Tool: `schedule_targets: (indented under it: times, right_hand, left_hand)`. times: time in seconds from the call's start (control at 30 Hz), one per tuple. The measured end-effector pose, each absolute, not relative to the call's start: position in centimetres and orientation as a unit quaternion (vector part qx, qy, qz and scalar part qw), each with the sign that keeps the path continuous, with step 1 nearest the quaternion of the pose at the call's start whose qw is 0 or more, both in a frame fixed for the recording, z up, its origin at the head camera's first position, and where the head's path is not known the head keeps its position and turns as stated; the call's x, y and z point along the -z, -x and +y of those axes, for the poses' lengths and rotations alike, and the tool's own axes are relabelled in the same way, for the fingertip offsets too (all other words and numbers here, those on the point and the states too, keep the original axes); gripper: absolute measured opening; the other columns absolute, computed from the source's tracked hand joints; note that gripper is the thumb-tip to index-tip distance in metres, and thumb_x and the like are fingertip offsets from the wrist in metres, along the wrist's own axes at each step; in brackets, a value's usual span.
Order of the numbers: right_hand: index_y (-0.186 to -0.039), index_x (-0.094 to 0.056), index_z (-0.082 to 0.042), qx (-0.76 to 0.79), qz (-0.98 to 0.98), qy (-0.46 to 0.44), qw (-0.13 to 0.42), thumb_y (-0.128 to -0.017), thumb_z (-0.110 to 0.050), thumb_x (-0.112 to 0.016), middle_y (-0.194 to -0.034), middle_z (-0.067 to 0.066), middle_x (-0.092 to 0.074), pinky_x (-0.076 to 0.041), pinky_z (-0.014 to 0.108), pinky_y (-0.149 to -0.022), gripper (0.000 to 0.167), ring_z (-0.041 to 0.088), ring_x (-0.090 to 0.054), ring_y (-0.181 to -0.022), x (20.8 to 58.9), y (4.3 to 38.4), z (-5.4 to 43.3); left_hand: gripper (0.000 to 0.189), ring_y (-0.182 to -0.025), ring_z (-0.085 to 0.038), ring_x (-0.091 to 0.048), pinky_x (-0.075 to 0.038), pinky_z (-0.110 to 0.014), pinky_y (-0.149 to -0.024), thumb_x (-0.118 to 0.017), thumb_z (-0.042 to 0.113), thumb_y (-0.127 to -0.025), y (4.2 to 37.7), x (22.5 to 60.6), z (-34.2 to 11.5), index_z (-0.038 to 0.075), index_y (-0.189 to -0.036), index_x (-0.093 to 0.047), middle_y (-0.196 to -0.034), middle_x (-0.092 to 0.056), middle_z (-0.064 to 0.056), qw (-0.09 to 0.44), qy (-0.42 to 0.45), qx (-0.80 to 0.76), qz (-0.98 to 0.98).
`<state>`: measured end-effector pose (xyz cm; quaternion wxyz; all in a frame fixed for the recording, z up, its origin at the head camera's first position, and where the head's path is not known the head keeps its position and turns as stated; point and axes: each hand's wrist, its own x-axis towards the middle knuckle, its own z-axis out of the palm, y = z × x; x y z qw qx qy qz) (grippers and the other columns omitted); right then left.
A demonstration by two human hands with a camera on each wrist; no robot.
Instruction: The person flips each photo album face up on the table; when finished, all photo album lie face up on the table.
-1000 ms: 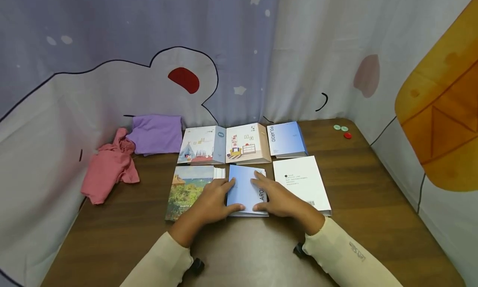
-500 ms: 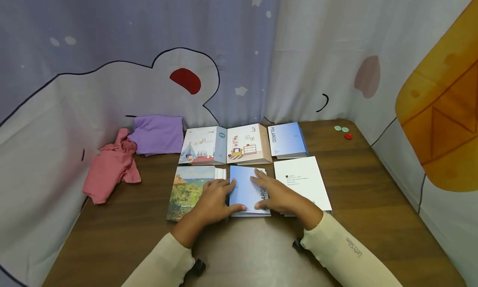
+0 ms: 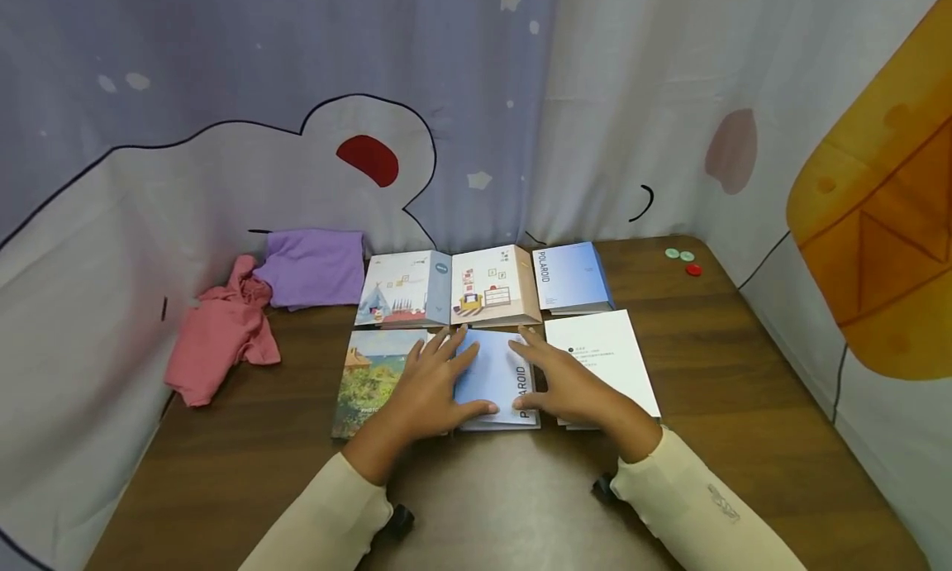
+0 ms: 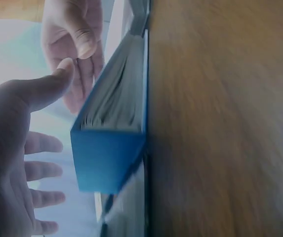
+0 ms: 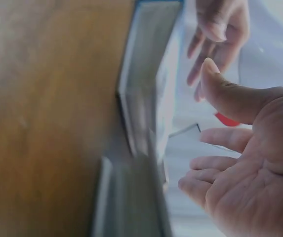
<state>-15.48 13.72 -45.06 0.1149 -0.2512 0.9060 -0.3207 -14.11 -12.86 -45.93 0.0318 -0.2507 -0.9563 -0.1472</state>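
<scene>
A blue photo album (image 3: 487, 368) marked POLAROID lies in the middle of the front row of albums. My left hand (image 3: 431, 389) is over its left side, fingers spread and clear of the cover. Over the right side, my right hand (image 3: 571, 387) has its fingers extended. In the left wrist view the album's blue spine (image 4: 106, 160) and page edges face the camera, and the thumb stands apart from them. The right wrist view likewise shows air between the right hand (image 5: 260, 153) and the albums. Neither hand holds anything.
Beside it lie a landscape-covered photo album (image 3: 364, 389) and a white album (image 3: 606, 356). Behind are two illustrated albums (image 3: 394, 286) and another blue album (image 3: 568, 275). A purple cloth (image 3: 316, 265) and a pink cloth (image 3: 223, 335) lie left; small green and red discs (image 3: 693, 269) lie far right.
Both hands have come off the front blue album, and their fingers have straightened and spread. The left fingers now reach farther forward. The albums stay in their rows.
</scene>
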Motion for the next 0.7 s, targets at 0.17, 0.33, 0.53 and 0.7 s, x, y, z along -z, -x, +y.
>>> schedule_targets:
  times: [0.17, 0.33, 0.53, 0.7]
  right_hand:
    - [-0.167, -0.044, -0.005, 0.334, 0.906, 0.248, 0.082, -0.092, -0.028, -0.09, -0.18, 0.025, -0.025, -0.035, 0.071, -0.127, 0.091, 0.049, -0.028, -0.166, 44.2, 15.2, 15.6]
    - [-0.166, -0.046, -0.004, 0.336, 0.908, 0.242, 0.057, -0.094, -0.03, -0.089, -0.18, 0.024, -0.027, -0.034, 0.072, -0.127, 0.087, 0.05, -0.029, -0.165, 44.2, 15.1, 17.8]
    - [-0.162, -0.05, -0.001, 0.35, 0.91, 0.22, 0.021, -0.094, -0.027, -0.089, -0.177, 0.025, -0.032, -0.031, 0.074, -0.127, 0.083, 0.052, -0.031, -0.164, 44.3, 14.6, 20.7]
    - [-0.161, -0.052, -0.001, 0.382, 0.906, 0.182, -0.003, -0.094, -0.022, -0.088, -0.177, 0.023, -0.034, -0.026, 0.075, -0.128, 0.08, 0.05, -0.025, -0.166, 44.5, 14.6, 23.4]
  left_hand:
    - [0.098, -0.161, -0.05, -0.039, -0.032, -0.076, -0.126, -0.078, 0.072, -0.09, 14.6, 45.5, -11.1, 0.013, -0.164, -0.053, -0.172, -0.045, -0.019, 0.037, 0.283, 0.16, -0.945]
    - [0.097, -0.159, -0.047, -0.044, -0.034, -0.075, -0.126, -0.08, 0.07, -0.089, 14.9, 45.3, -9.3, 0.013, -0.163, -0.054, -0.168, -0.052, -0.018, 0.043, 0.294, 0.181, -0.938]
    - [0.096, -0.159, -0.045, -0.044, -0.034, -0.069, -0.129, -0.079, 0.069, -0.09, 15.2, 45.1, -7.3, 0.017, -0.166, -0.05, -0.169, -0.051, -0.014, 0.026, 0.3, 0.19, -0.935]
    - [0.097, -0.16, -0.04, -0.044, -0.036, -0.063, -0.13, -0.079, 0.069, -0.091, 15.3, 45.2, -5.6, 0.017, -0.166, -0.049, -0.172, -0.047, -0.013, 0.016, 0.315, 0.191, -0.93]
